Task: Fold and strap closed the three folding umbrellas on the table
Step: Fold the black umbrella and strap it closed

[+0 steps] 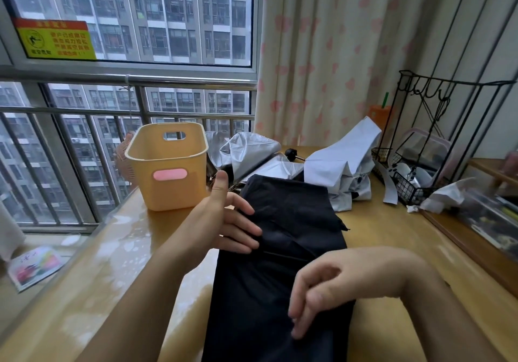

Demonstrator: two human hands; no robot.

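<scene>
The left hand (224, 221) and right hand (336, 286) touch the black umbrella (294, 210) on the table (392, 235) beside a yellow basket (179, 193).

Item 1: black umbrella (280, 263), canopy loose and unstrapped, lay lengthwise on the table (392, 235) straight before you.
Item 2: silver umbrella (246, 151), crumpled and unfolded, lay behind it.
Item 3: pale grey umbrella (342, 165), rumpled, lay at your far right.
</scene>
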